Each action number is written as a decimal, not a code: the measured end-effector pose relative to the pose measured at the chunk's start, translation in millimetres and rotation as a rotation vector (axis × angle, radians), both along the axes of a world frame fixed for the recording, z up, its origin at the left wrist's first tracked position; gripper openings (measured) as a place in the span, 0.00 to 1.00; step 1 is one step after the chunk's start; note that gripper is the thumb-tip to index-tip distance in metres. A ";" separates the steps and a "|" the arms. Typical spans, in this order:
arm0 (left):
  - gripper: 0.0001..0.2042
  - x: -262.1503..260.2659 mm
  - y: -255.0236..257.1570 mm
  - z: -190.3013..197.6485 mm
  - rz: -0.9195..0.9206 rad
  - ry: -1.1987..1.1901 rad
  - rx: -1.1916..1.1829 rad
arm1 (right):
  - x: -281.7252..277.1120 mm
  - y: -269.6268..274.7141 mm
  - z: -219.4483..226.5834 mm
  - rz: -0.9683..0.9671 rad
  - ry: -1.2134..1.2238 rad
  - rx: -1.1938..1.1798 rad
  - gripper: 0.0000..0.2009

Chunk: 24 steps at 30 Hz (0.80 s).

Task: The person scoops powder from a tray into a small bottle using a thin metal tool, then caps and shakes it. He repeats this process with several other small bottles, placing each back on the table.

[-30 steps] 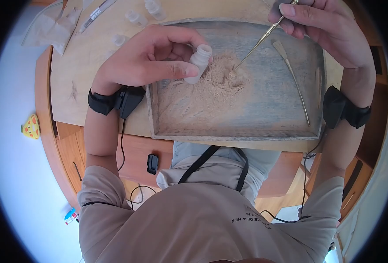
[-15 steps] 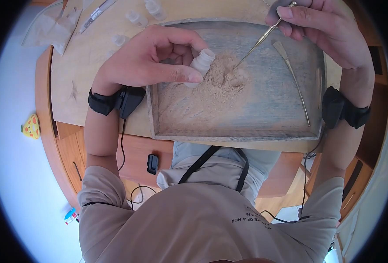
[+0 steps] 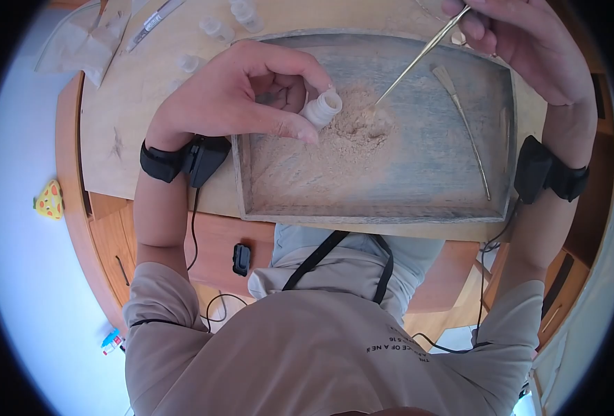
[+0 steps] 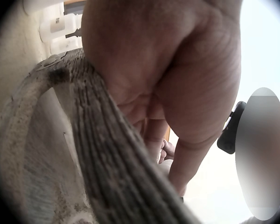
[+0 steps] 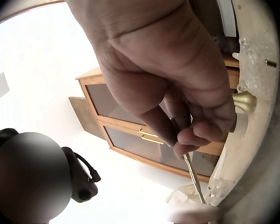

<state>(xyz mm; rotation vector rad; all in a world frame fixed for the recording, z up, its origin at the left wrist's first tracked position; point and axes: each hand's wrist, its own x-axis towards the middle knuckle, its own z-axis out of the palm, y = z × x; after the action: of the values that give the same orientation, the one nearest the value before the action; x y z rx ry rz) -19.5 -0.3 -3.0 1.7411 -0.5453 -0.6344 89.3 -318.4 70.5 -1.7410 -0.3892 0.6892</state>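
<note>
My left hand (image 3: 227, 90) holds a small translucent white bottle (image 3: 321, 109) between thumb and fingers, over the left side of a mound of tan powder (image 3: 348, 142). The bottle is uncapped and tilted, its mouth towards the right. High on the right, my right hand (image 3: 529, 45) pinches the upper part of a slender brass-coloured rod (image 3: 418, 61). The rod slants down to the left, its thin tip right at the mound's upper edge. In the right wrist view the same rod (image 5: 192, 173) runs down from the fingertips.
The powder lies in a grey wooden tray (image 3: 376, 213) with raised rims. A small brush (image 3: 463, 114) with a thin handle lies on the tray's right side. Several little bottles (image 3: 244, 15), a pen (image 3: 153, 24) and a clear bag (image 3: 89, 48) are on the table's far left.
The bottle has tipped over further, so more of its mouth shows. The right hand has moved slightly up and right, and the rod's tip has drawn back a little from the mound.
</note>
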 end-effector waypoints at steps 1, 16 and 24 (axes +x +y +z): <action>0.23 -0.1 0.1 -0.9 0.004 0.007 -0.005 | 0.6 -0.9 1.2 -0.011 -0.016 0.005 0.13; 0.22 -0.7 -2.2 0.7 0.013 -0.004 0.012 | 1.8 -7.4 5.2 -0.050 -0.097 0.031 0.13; 0.20 -0.4 -2.6 1.9 0.002 -0.004 0.004 | 0.0 -7.1 2.5 -0.043 -0.101 0.027 0.13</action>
<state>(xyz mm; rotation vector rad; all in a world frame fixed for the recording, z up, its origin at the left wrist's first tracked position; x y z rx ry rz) -19.9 -2.9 -1.1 1.7470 -0.5456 -0.6313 89.3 -325.5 73.0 -1.7578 -0.4268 0.5645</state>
